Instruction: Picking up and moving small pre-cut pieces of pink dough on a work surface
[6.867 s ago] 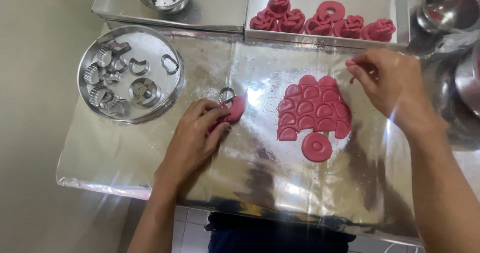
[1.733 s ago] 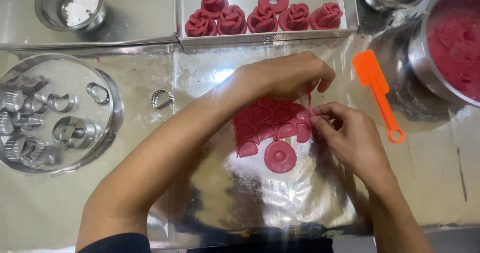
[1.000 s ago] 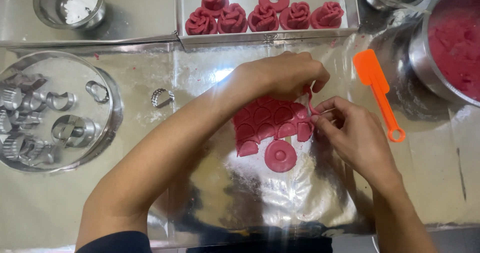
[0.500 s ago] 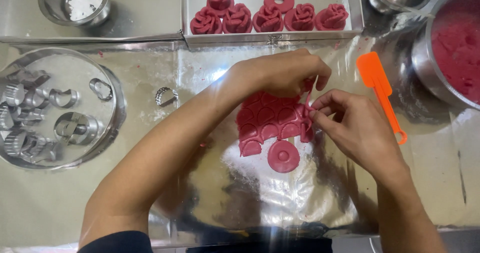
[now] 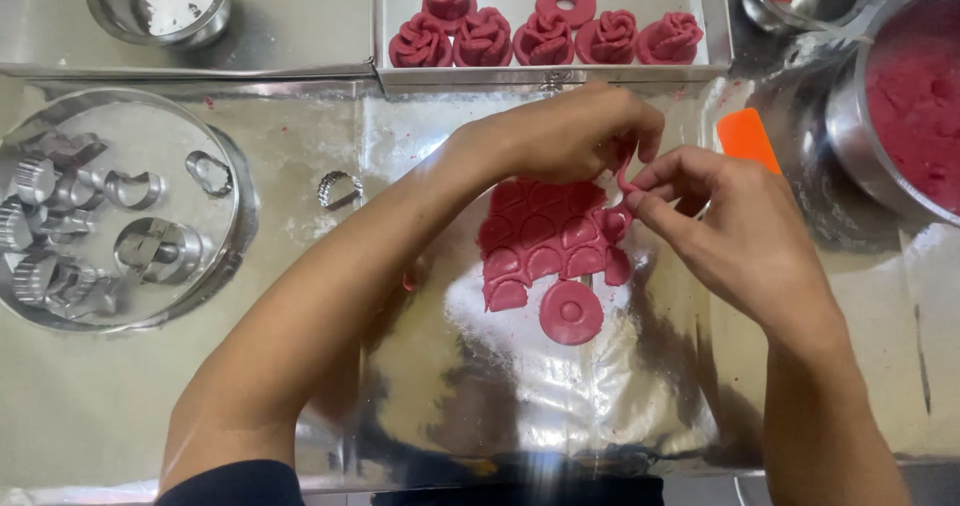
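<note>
On the foil-covered desk (image 5: 520,406), near its middle, a thin strip of pink dough (image 5: 622,181) is pinched, apparently, by the left hand (image 5: 570,131) and right hand (image 5: 730,226) above the cut dough petals (image 5: 545,246).

Bright, even overhead light. Strong white glare on the foil (image 5: 560,386) below the dough (image 5: 545,241). Soft arm shadows fall on the desk (image 5: 90,406). Slightly soft focus; edges bend a little.
</note>
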